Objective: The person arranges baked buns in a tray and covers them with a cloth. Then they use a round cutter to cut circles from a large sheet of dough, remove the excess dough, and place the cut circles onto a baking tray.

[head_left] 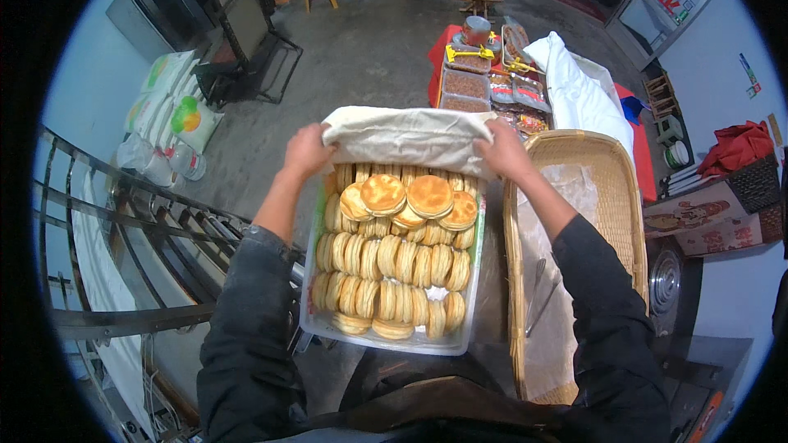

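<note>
A white cloth point(410, 138) is stretched between my two hands over the far end of a clear plastic tub point(394, 348). My left hand point(309, 150) grips the cloth's left corner, and my right hand point(503, 150) grips its right corner. Rows of round golden flatbreads point(402, 256) stand on edge in the tub, and several more flatbreads point(429, 196) lie flat on top, browned faces up. The cloth hides the tub's far edge.
Right of the tub is a long woven basket point(611, 226) holding paper and metal tongs point(538, 287). Beyond stand food containers point(466, 84) on a red-covered table and a white quilt point(574, 86). A metal rack point(131, 324) is at left, with sacks point(176, 111) and a chair point(246, 29) behind.
</note>
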The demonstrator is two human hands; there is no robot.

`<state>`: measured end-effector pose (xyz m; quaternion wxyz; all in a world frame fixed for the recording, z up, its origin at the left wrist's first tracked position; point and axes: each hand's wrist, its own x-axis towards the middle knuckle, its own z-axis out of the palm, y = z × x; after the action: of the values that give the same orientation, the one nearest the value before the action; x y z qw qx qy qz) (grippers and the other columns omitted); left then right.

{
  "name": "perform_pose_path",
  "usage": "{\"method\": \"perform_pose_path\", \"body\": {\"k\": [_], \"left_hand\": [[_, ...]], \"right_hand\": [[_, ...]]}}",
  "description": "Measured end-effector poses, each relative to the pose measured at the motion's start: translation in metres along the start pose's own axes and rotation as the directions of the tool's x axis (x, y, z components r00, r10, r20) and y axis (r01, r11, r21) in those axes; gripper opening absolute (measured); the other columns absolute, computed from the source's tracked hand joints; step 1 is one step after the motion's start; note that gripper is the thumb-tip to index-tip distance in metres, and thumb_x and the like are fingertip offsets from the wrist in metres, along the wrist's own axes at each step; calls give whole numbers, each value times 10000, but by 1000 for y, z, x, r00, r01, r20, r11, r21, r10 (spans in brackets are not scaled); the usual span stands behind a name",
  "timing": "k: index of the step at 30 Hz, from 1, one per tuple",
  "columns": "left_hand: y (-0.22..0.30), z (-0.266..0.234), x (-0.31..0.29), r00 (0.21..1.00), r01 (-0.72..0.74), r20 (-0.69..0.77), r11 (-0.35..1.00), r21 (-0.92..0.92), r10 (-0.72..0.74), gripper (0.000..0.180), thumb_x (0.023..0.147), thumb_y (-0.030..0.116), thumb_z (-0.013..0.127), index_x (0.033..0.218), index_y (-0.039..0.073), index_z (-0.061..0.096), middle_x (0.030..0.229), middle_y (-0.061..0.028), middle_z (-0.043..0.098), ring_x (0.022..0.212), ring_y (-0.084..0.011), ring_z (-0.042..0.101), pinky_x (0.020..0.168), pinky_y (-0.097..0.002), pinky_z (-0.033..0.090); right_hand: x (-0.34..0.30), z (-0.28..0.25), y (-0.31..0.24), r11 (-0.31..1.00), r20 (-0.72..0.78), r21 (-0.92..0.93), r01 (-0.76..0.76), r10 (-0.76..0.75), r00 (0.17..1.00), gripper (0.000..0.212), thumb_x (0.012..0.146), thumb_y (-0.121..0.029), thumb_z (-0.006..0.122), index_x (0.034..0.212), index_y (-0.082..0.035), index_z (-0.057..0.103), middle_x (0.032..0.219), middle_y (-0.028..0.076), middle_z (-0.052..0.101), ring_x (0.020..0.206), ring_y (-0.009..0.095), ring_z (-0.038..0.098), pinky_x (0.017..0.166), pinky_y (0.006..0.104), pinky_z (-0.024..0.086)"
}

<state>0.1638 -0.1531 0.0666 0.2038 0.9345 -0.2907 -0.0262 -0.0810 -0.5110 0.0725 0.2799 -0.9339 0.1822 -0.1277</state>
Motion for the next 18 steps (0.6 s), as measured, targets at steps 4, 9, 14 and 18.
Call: {"method": "perform_pose_path", "body": {"k": [4, 9, 14, 18], "left_hand": [[29, -70, -7, 911, -268, -358, 953, -141, 203, 316, 853, 71, 802, 1162, 58, 737, 1122, -173, 721, 1089, -384, 692, 922, -450, 545], [44, -100, -89, 845, -238, -527, 945, -225, 88, 414, 804, -59, 778, 1196, 47, 697, 1186, -152, 708, 1101, -371, 685, 949, -420, 542], [-18, -24, -232, 931, 11, -362, 995, -102, -48, 580, 749, -131, 697, 1296, 61, 696, 1236, -146, 690, 1212, -381, 615, 1049, -462, 503], [-39, 18, -322, 975, 21, -210, 971, -238, -73, 715, 731, -49, 730, 1427, 58, 605, 1288, -185, 647, 1257, -428, 563, 1104, -502, 444]], "right_hand": [[-26, -71, -63, 994, -160, 97, 50, -34, 987, 318, 860, -48, 742, 1174, -35, 694, 1166, 198, 696, 1069, 412, 687, 932, 478, 542], [-111, -106, -113, 970, -223, 95, 223, -197, 955, 260, 801, 45, 720, 1044, -26, 658, 1039, 184, 669, 981, 407, 680, 840, 461, 536], [-230, -27, -111, 959, -32, -89, 268, -272, 962, 276, 771, 82, 662, 1000, -69, 633, 1005, 143, 647, 962, 375, 668, 823, 467, 564], [-321, 22, -110, 981, 242, -42, 190, -174, 955, 317, 772, -13, 764, 1063, -87, 664, 1049, 135, 678, 1040, 387, 679, 869, 475, 559]]}}
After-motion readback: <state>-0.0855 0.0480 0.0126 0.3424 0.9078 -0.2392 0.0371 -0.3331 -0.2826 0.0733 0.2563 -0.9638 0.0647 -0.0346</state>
